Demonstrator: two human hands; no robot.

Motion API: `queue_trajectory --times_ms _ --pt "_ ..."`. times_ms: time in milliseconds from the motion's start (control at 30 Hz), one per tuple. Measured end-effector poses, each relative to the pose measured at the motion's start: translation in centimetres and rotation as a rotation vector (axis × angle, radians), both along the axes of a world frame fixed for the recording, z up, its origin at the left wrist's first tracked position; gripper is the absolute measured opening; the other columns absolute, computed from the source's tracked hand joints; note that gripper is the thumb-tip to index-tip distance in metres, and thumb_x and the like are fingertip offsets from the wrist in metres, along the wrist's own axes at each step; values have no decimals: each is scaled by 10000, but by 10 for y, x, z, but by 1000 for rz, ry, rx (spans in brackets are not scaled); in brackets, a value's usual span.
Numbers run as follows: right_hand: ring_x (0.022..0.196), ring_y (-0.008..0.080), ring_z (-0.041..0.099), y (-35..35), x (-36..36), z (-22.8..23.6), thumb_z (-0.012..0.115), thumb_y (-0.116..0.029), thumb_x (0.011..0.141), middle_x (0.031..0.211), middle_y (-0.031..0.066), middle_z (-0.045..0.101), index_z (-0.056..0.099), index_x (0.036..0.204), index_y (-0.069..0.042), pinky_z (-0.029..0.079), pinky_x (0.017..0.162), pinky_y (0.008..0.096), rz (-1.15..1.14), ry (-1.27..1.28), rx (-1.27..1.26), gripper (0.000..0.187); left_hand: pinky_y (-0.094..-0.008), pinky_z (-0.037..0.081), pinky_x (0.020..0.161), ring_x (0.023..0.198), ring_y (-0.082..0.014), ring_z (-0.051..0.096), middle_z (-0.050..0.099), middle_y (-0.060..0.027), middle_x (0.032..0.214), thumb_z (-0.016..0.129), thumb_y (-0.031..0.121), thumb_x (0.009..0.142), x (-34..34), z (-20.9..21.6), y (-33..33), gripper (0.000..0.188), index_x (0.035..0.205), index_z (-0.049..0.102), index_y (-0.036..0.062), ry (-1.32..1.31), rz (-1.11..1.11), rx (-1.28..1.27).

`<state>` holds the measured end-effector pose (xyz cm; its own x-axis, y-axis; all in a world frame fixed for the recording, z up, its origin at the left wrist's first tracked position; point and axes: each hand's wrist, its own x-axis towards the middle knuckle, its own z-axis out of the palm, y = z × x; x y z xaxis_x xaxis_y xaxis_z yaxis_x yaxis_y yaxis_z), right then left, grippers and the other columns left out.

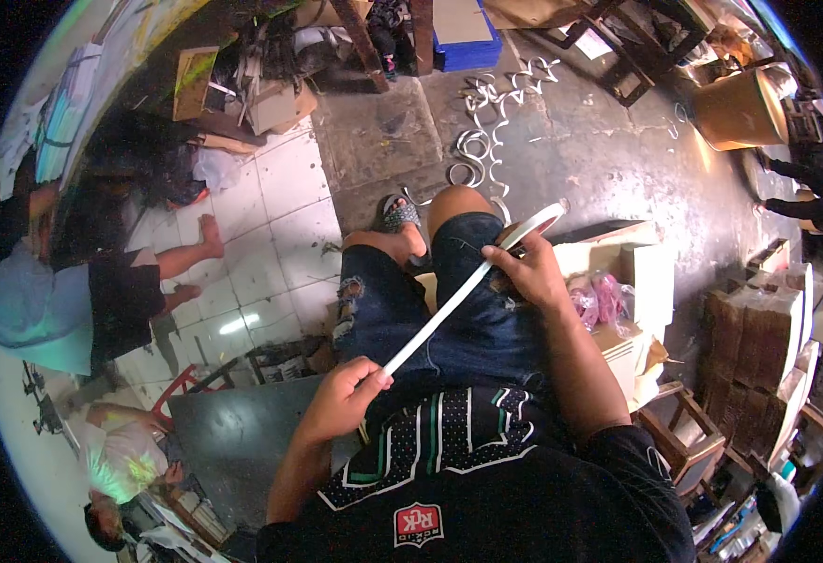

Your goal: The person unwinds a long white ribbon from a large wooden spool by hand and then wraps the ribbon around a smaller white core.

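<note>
- The left hand (344, 401) pinches one end of the white strip (441, 316).
- The right hand (531, 272) pinches it near the looped part.
- Curled strips (472, 141) lie on the floor (580, 141).

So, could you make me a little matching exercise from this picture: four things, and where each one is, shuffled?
Things
1. long white strip
2. pink bundles
3. patterned sandal
4. white curls

Places
A. worn on a foot
B. strewn on the grey floor
C. stretched between the left hand and right hand
D. in the open box

Pairs: 1-C, 2-D, 3-A, 4-B
</note>
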<state>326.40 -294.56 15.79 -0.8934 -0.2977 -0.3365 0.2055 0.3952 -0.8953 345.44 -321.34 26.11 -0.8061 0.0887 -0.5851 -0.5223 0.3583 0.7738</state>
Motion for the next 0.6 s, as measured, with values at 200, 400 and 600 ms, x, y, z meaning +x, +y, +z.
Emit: queue_trajectory --times_ms 200,400,600 --pt "755 123 597 -1 -6 3 696 -195 871 828 61 637 616 952 7 504 618 273 20 -40 -52 232 -293 458 721 774 -179 609 627 -88 828 562 192 945 14 7 -2 210 893 635 2 7 17 8" --pt "663 142 604 -2 -12 6 652 -194 903 804 74 627 584 973 23 526 552 285 -129 -286 -228 238 -304 455 719 772 -186 603 619 -94 814 559 224 946 33 1 -9 237 898 635 5 -3 -2 -37" --pt "833 123 599 15 -25 -13 667 -190 895 912 47 657 634 1004 -21 471 785 276 -161 -162 -369 204 -306 450 708 770 -192 596 613 -96 797 547 232 950 41 2 -10 252 889 632 3 -43 62 -15"
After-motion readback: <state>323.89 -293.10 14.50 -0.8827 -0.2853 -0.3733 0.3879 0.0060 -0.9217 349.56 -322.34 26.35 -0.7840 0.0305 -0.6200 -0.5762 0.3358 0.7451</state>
